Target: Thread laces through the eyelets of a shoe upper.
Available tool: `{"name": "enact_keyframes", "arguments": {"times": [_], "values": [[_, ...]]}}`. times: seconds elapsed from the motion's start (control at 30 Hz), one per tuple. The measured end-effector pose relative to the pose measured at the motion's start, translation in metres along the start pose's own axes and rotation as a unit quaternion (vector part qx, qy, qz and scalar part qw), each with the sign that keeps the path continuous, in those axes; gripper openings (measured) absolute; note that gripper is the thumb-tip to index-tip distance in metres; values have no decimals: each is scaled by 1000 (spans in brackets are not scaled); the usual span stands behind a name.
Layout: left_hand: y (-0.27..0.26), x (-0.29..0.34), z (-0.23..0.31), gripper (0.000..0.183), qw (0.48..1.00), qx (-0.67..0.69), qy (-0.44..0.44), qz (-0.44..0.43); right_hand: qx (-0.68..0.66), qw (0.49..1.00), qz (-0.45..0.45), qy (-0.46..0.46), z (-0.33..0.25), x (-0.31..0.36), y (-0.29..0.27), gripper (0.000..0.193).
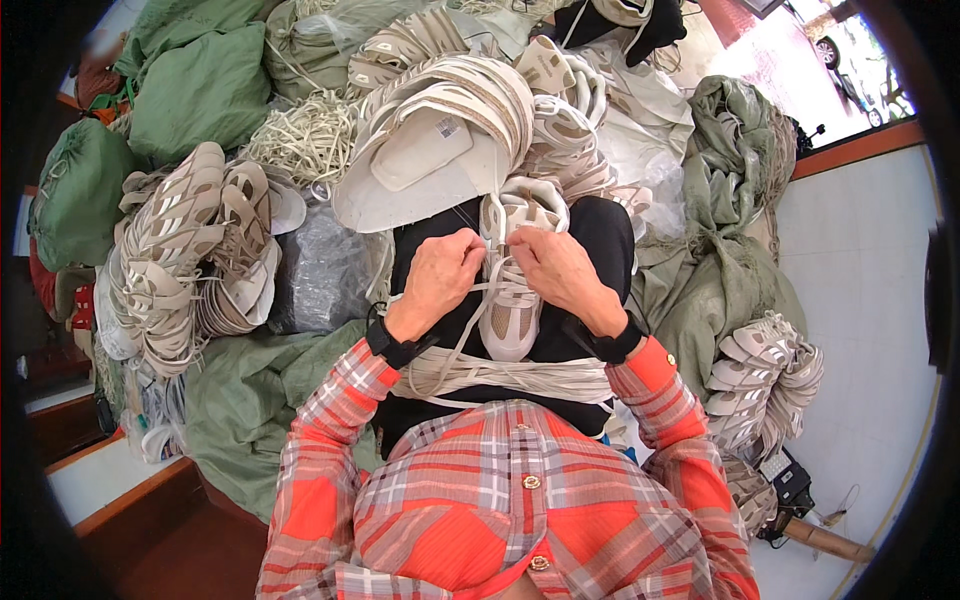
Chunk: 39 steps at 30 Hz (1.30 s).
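Note:
Between my knees rests a beige and white shoe upper [513, 318], its toe toward me and its lace rows partly threaded. My left hand [437, 277] is closed at its left edge, pinching the white shoelace; the fingertips are partly hidden. On the other side my right hand [566, 268] is also closed, thumb and fingers pinched on the lace near the upper eyelets. A loose length of shoelace [462, 345] trails down from the upper toward my lap. Across my lap lies a bundle of flat white laces [510, 380].
Just beyond my knees sits a stack of flat upper pieces [440, 150]. More stacked uppers lie at left [165, 265] and right [755, 375]. Green sacks [205, 95] and a heap of loose laces [305, 135] surround me. A white wall [860, 270] stands at right.

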State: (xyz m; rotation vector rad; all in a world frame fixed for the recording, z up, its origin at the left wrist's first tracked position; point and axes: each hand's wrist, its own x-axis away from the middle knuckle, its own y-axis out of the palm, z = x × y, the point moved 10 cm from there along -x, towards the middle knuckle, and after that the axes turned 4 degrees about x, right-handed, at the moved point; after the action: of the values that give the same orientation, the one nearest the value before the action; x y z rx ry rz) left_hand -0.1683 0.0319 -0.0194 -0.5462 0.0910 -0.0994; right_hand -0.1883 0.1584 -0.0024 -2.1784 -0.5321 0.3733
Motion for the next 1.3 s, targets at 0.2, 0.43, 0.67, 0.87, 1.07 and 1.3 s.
{"name": "enact_keyframes", "arguments": {"times": [0.2,0.43,0.67,0.87,1.07,1.3], "values": [[12,4,40,5,968,-207,137,24,-104,990,-81,44,2,-8,22,22],[18,-4,-40,20,954,160,-237,-95,-227,920,-264,180,13,-8,40,19],[4,6,-20,18,961,141,-176,-157,123,991,-26,-45,-10,-4,-13,7],[-95,43,40,19,738,663,121,-18,-474,843,-54,250,51,19,-10,13],[-99,46,2,21,831,556,8,7,-756,642,17,127,36,0,0,12],[-24,26,-34,22,941,290,-136,-107,-760,558,325,77,220,103,-174,11]]}}
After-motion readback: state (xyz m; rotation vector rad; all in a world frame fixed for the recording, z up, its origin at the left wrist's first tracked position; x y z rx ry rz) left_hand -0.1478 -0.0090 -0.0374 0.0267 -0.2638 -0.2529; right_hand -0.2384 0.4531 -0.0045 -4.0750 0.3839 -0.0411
